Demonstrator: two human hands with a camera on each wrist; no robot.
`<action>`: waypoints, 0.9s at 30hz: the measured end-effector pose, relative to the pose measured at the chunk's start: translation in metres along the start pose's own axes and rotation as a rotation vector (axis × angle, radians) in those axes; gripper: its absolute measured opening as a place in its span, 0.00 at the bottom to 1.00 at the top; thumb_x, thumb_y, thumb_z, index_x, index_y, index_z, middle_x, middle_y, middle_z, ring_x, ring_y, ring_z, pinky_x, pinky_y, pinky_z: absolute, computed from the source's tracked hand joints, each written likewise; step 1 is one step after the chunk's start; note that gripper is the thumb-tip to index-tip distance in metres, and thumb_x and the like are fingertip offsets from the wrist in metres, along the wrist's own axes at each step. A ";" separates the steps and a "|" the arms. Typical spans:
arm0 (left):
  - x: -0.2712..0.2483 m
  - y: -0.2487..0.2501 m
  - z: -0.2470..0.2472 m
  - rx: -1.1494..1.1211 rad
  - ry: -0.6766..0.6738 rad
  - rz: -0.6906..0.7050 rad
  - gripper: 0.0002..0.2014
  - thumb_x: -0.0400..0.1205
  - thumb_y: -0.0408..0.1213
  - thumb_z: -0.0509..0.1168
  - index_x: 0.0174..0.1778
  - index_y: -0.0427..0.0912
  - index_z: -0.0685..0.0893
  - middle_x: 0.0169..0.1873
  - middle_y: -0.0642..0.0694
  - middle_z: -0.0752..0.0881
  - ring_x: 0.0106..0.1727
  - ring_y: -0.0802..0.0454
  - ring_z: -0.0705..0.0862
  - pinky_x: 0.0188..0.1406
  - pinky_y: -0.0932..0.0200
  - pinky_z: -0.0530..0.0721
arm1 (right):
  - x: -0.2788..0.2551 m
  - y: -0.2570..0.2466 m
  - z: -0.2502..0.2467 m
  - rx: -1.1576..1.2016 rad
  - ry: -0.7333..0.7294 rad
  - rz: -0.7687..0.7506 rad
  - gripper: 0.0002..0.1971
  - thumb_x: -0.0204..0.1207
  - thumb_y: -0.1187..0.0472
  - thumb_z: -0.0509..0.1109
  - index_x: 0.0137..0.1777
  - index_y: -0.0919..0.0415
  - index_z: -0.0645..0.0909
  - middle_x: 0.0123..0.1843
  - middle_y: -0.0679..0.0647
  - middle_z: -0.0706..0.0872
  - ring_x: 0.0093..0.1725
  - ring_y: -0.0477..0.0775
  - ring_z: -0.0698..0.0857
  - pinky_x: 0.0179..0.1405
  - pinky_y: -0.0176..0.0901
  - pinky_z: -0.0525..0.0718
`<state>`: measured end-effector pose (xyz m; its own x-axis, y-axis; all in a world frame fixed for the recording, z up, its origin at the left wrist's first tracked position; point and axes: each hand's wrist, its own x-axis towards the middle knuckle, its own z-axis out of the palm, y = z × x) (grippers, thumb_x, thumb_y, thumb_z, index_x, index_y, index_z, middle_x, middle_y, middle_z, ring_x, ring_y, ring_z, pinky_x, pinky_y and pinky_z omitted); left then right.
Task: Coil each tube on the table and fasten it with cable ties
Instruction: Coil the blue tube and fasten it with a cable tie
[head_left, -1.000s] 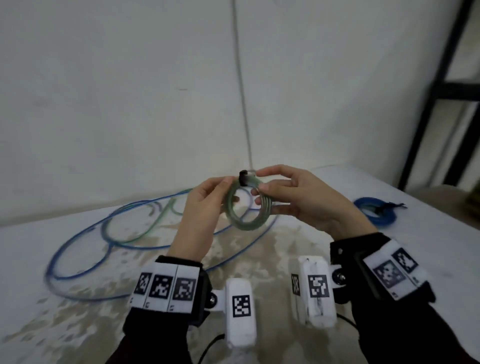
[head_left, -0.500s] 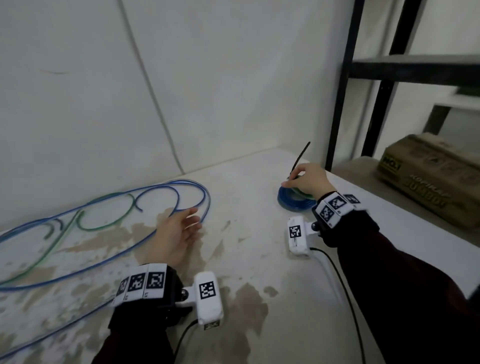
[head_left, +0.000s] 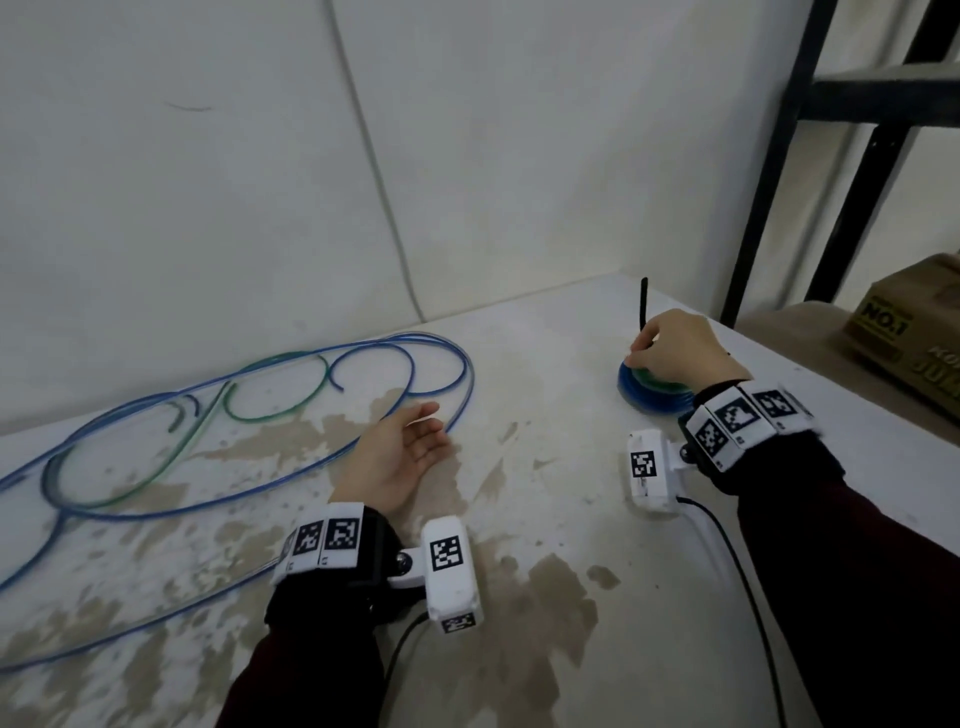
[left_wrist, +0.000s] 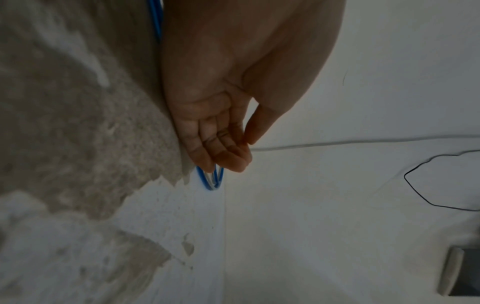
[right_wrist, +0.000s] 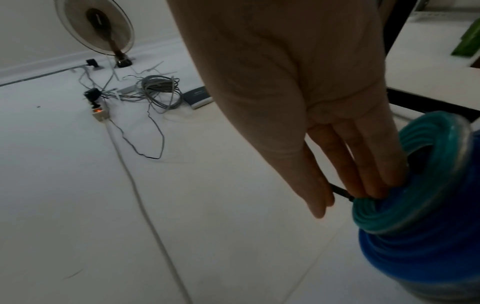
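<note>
The left hand (head_left: 400, 457) is laid palm-up on the stained table (head_left: 545, 597), fingers loose and slightly apart, nothing held. Just past it, uncoiled blue tubes (head_left: 363, 452) and a green tube (head_left: 270, 415) are sprawled toward the wall. Far right, the green coil (right_wrist: 405, 197) is stacked on the blue coil (right_wrist: 426, 257), and its black cable tie (head_left: 643, 306), pointing straight up, is pinched by the right hand (head_left: 675, 353).

Glossy plastic blue tubes (head_left: 441, 358), matt stained table (head_left: 545, 519), matt cardboard box (head_left: 914, 332), black metal shelf frame (head_left: 862, 171)
</note>
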<state>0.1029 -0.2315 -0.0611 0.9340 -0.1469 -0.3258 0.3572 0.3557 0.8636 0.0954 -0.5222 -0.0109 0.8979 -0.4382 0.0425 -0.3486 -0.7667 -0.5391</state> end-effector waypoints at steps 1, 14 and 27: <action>-0.001 0.001 0.000 0.003 0.000 -0.003 0.12 0.87 0.33 0.55 0.42 0.38 0.81 0.22 0.47 0.83 0.23 0.55 0.83 0.29 0.61 0.86 | -0.003 -0.004 0.000 0.015 0.030 -0.026 0.08 0.75 0.60 0.74 0.49 0.65 0.85 0.57 0.61 0.86 0.58 0.60 0.82 0.51 0.44 0.76; -0.031 0.056 -0.026 0.644 0.019 0.281 0.14 0.87 0.38 0.56 0.40 0.40 0.84 0.29 0.45 0.82 0.26 0.51 0.78 0.28 0.60 0.72 | -0.012 -0.154 0.104 0.163 -0.400 -0.265 0.10 0.77 0.63 0.70 0.52 0.70 0.84 0.43 0.62 0.88 0.40 0.57 0.88 0.43 0.48 0.90; -0.034 0.079 -0.061 0.654 0.235 0.418 0.10 0.86 0.37 0.59 0.43 0.42 0.84 0.37 0.44 0.85 0.38 0.49 0.83 0.40 0.56 0.78 | 0.013 -0.201 0.137 0.258 -0.567 -0.203 0.07 0.76 0.72 0.66 0.37 0.67 0.78 0.38 0.63 0.86 0.38 0.59 0.88 0.46 0.51 0.89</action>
<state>0.0996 -0.1419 -0.0056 0.9927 0.1024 0.0637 -0.0322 -0.2840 0.9583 0.2142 -0.3093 -0.0169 0.9661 0.0728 -0.2476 -0.1450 -0.6403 -0.7543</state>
